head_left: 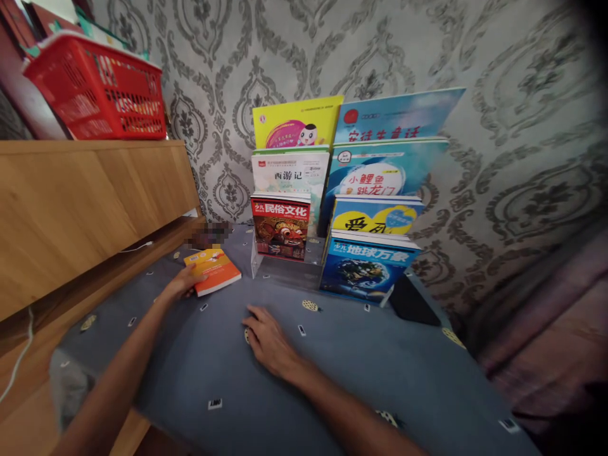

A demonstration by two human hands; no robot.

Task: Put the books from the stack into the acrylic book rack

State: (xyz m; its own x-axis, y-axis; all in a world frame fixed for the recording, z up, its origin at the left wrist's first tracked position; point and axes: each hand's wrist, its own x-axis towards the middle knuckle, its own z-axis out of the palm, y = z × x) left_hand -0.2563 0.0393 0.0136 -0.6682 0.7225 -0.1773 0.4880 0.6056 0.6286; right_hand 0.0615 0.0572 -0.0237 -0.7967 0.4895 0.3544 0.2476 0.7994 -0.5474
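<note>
My left hand (181,282) grips the near left edge of an orange book (216,272), its thumb over the cover. The book lies at the left of the cloth-covered table, beside a clear stand (292,273). My right hand (270,339) rests on the cloth in front of that stand, fingers apart, with nothing in it. Standing in tiers on the stand are several books. In the lower front are a red-covered book (281,231) on the left and a blue book with a globe picture (363,269) on the right.
A red plastic basket (102,95) sits on a wooden cabinet (90,209) at the left. A dark flat object (412,303) lies right of the stand. Patterned wallpaper (213,95) rises behind the table; a pinkish curtain (546,329) hangs at the right.
</note>
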